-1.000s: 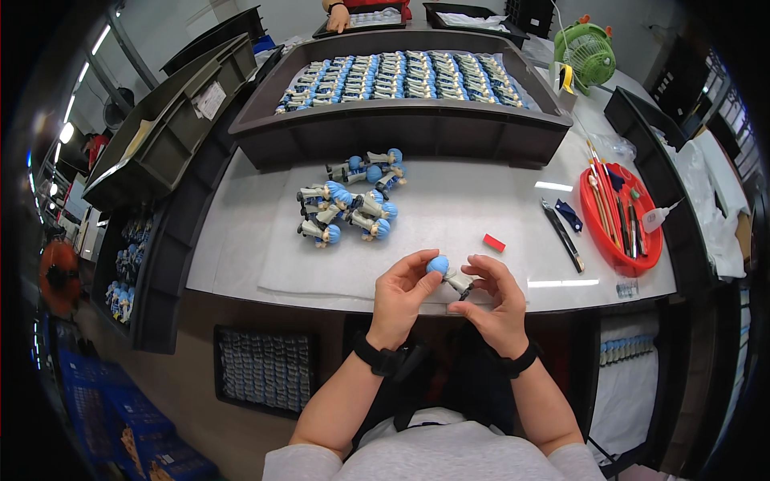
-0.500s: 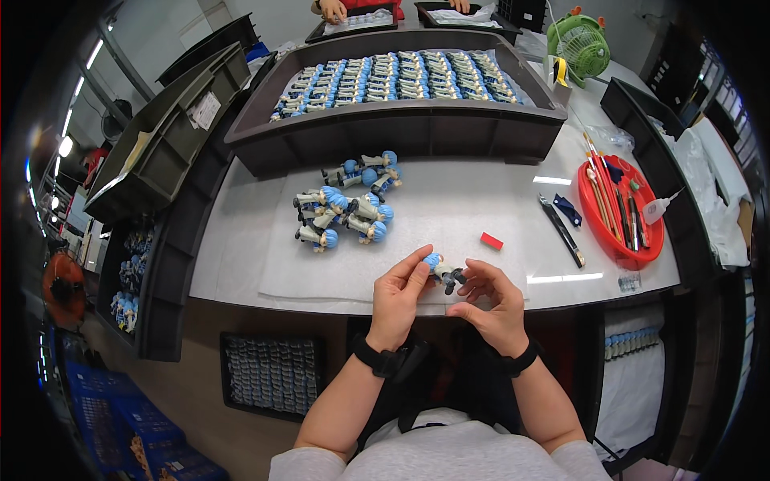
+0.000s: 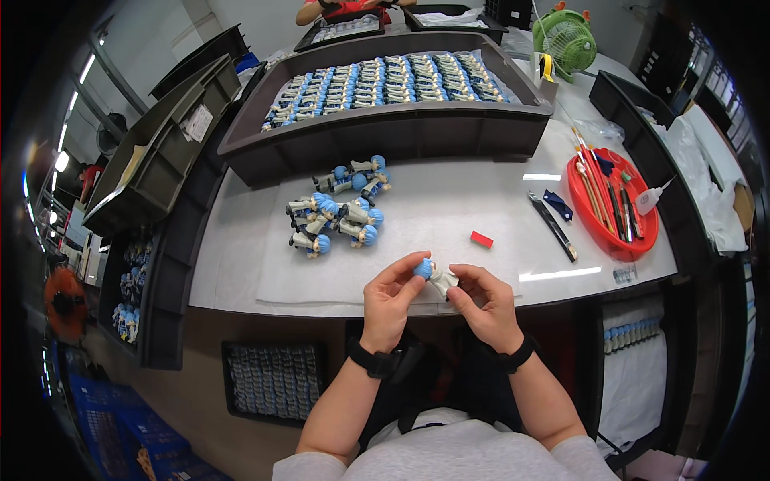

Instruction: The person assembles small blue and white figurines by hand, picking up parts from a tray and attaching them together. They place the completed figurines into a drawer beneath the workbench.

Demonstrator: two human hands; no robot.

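Observation:
A small figurine (image 3: 440, 279) with blue hair and a whitish body is held above the near edge of the table. My left hand (image 3: 389, 305) pinches it by the head, between thumb and fingers. The thumb and fingers of my right hand (image 3: 488, 307) close on its lower end and partly cover the legs. Farther left, a loose pile of similar figurines (image 3: 327, 207) lies on a white sheet (image 3: 281, 276). Just beyond my hands is a small red block (image 3: 481, 240).
A large dark tray (image 3: 385, 136) full of rowed figurines stands at the back. On the right are a black-handled cutter (image 3: 552, 224), a red dish (image 3: 574, 210) of brushes and a green fan (image 3: 565, 42). Dark crates (image 3: 160, 313) line the left side. Another person works beyond the tray.
The figurine has turned, showing its pale body where dark feet showed before. My right hand's fingers have closed in on its lower end. The whole view has shifted slightly.

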